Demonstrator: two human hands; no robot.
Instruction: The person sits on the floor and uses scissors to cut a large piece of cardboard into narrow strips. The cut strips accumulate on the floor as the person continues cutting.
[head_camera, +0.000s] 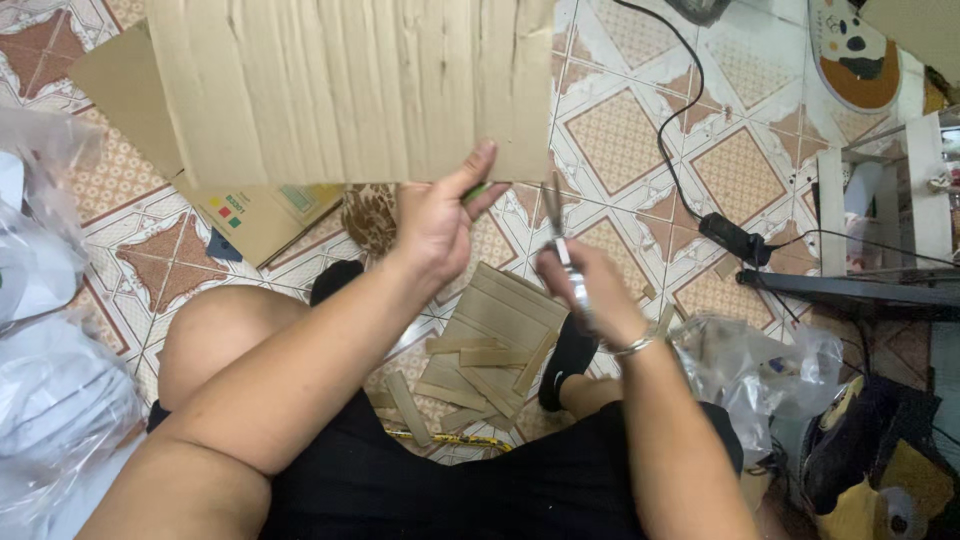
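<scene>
I was cutting a strip. My left hand (432, 222) pinched the big cardboard sheet (350, 85); my right hand (580, 290) gripped scissors (556, 225), which next needed lining up straight.

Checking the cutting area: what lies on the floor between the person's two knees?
In the head view, a pile of cut cardboard strips lies on the tiled floor, below the left hand and right hand.
</scene>
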